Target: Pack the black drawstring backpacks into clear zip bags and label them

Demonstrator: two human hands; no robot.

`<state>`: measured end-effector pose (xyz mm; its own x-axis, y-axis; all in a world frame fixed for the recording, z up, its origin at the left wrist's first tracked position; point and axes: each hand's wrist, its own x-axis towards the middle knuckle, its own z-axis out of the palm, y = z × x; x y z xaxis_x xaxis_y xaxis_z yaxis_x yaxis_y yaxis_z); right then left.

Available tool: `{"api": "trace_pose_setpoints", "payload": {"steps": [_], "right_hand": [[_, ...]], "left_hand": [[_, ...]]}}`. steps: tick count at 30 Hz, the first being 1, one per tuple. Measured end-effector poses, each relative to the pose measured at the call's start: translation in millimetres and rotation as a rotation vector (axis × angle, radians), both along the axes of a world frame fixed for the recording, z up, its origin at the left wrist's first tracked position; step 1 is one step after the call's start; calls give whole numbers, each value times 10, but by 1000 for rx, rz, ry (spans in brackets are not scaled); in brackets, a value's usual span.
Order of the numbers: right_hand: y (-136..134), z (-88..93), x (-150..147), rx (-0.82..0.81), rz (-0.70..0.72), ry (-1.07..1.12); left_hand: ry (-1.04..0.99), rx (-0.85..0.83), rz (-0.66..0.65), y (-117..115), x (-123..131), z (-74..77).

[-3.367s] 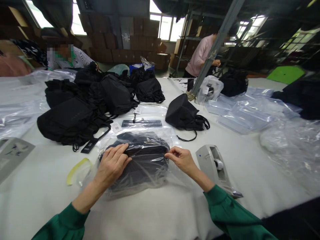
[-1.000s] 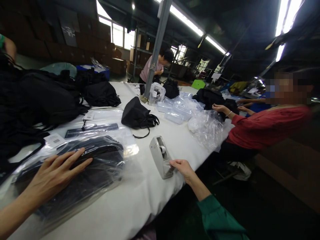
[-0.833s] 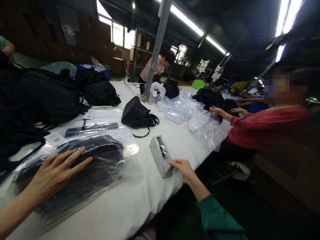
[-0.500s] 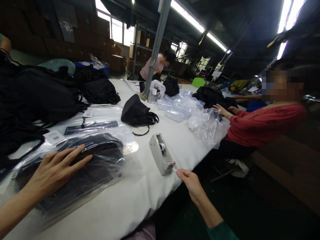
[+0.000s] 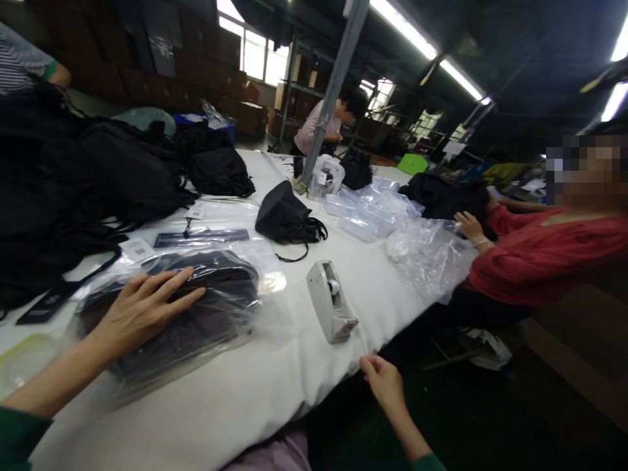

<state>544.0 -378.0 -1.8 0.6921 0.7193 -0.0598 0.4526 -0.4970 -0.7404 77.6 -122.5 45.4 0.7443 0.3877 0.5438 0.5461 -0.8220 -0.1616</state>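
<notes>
Head view: white-covered packing table (image 5: 235, 405), seen from above and slightly to its right.
Left hand (image 5: 142, 311): laid palm down with fingers spread wide, gripping nothing, flat on top of the bagged black backpack (image 5: 206, 314).
Bagged black backpack: near the table's front edge at lower left, sealed inside a clear plastic sleeve; details blurred by glare and wrinkles.
Right hand (image 5: 385, 383): off the table edge, low and just below the tape dispenser (image 5: 330, 309), apart from it; thumb and fingertips pinched together, anything between them too thin to make out.
Tape dispenser: grey, upright near the front edge, just right of the bagged backpack.
Behind: black drawstring bag (image 5: 284, 219) mid-table; flat packaged black strip (image 5: 201, 237) and white hang tag (image 5: 137, 248) beyond the left hand.
Left side: heap of black bags (image 5: 88, 190), single pieces hard to separate in the dark.
Right side: stack of clear sleeves (image 5: 373, 209), crumpled plastic (image 5: 426, 258), a co-worker's red sleeve (image 5: 534, 255) and hand (image 5: 468, 226).
Far end: steel post (image 5: 333, 85); person in pink (image 5: 314, 127) partly hidden behind it.
Top left: striped sleeve (image 5: 24, 62), cut off by the frame.
</notes>
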Motion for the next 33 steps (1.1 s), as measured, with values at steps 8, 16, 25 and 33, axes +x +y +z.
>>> {"api": "trace_pose_setpoints", "payload": {"steps": [8,16,25,33], "right_hand": [[728,1109,-550,-3,891,-548],[2098,1968,-2143,-32,1751,-437],[2754,1560,-2493,-183,1489,-1210],[2768,1529,-2512,-200,1325,-1273]], "left_hand": [[165,119,118,23,30,160],[142,125,106,35,-1,128],[125,80,75,66,-18,160],[122,112,70,93,-19,147]]}}
